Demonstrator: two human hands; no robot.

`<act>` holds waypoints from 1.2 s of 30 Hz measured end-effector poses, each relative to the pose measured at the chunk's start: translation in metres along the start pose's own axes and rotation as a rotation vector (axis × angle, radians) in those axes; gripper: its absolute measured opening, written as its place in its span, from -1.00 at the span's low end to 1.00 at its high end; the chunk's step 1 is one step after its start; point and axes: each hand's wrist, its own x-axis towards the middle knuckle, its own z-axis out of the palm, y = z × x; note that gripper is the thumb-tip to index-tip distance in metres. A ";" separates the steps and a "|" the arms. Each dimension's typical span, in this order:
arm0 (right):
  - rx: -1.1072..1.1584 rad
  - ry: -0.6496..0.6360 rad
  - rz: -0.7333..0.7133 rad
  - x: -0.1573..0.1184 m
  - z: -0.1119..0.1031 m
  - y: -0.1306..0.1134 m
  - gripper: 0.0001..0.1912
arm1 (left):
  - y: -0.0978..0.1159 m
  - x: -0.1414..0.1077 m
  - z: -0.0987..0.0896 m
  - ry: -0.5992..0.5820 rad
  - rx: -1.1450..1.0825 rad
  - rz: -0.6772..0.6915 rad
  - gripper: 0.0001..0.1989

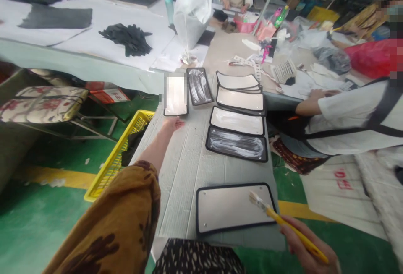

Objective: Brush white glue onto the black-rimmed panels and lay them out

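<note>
A paintbrush (296, 228) with a yellow handle is gripped in my right hand (311, 244). Its bristles are over a pale rectangular panel (231, 209) with a black border and small studs at corners, lying nearest me. My left hand (174, 124) is stretched out to the near edge of another pale panel (176, 97), fingers extended at its border. Beside that lies a dark panel (200, 86) streaked with white. On the right side, a column of panels ends in a dark one (236, 143) with white smears, below a pale one (237, 121).
A yellow basket (108, 169) with dark material stands left of the cardboard-covered table (182, 190). A long white table (19, 24) crosses behind, with a black fabric pile (127, 39) and a white sack (192, 18). A co-worker's arm (310, 102) is at the right.
</note>
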 end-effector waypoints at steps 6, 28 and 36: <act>0.063 -0.058 0.162 0.002 -0.008 0.000 -0.55 | -0.090 -0.118 -0.071 -0.167 0.333 0.001 -0.84; 0.462 -0.481 0.249 0.031 0.096 -0.020 -0.62 | -0.198 -0.196 -0.135 -0.351 0.788 0.026 -0.90; 0.455 -0.613 0.188 0.030 0.148 -0.025 -0.71 | -0.192 -0.191 -0.136 -0.391 0.865 -0.028 -0.89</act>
